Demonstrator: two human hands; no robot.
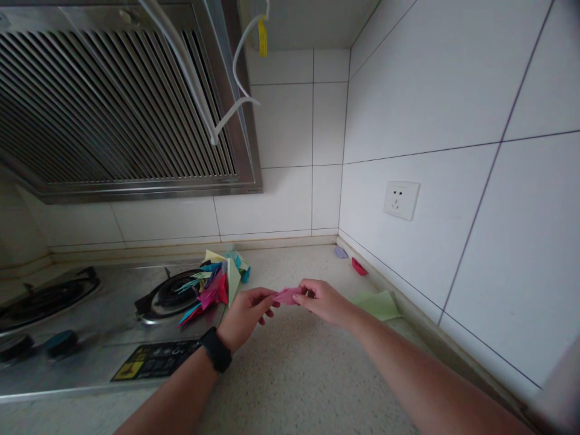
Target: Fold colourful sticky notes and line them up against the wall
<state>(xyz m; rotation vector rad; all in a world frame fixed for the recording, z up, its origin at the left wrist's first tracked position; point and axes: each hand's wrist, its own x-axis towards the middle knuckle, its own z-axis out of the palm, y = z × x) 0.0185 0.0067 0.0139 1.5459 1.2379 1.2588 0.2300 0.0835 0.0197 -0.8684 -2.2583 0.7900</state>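
Over the pale speckled surface [290, 380], to the right of the stove [90, 371], two bare hands are holding a small pink paper piece [287, 296] between them. The left hand [249, 308] is pinching its left end between thumb and forefinger; the right hand [325, 299] is gripping the right end, thumb lying on the near face. Fingers on both sides are closing narrowly on the paper; the left's remaining fingers are curling loosely below. Exact fold lines: too small to tell.

Handling note (judgement): thin paper is likely rewarding a light, even pinch; pulling the ends apart would risk tearing. Steadying one end while the other thumb is working along an edge should be giving the cleaner crease. Pressing against the surface may be helping more than working in the air.

Pose: the forearms are entering from the lower left and lower right and converging on the paper, palms mostly hidden. The left wrist is wearing a black band [216, 349]. The right forearm is crossing in front of a green sheet [378, 304]. A heap of coloured paper [215, 287] is lying at the stove's right edge, near the left hand.
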